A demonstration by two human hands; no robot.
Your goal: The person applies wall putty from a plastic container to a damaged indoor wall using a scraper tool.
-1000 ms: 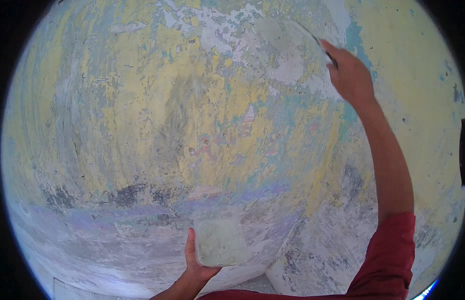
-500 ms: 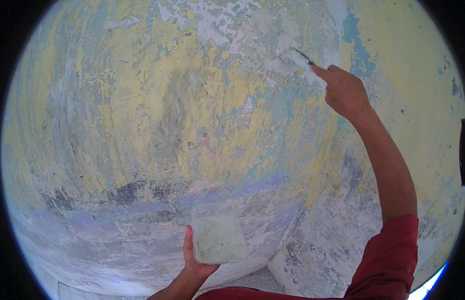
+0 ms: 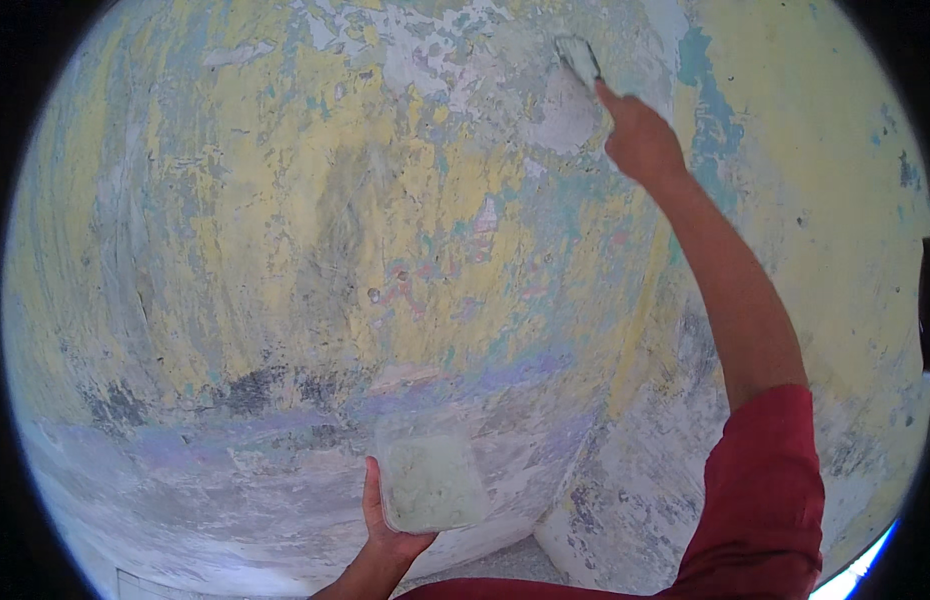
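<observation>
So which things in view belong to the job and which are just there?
Part of the job:
- flat tool in the right hand
- clear tub of pale material in the left hand
- patchy wall behind the tool

Just there:
- dark object at the right edge, too cropped to identify
- grey floor

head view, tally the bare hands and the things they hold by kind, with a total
Hands: 2, left hand and right hand
Tub: 1, clear-walled tub with pale contents, in the left hand
Tool: 1, flat-ended hand tool, in the right hand
Total: 4
</observation>
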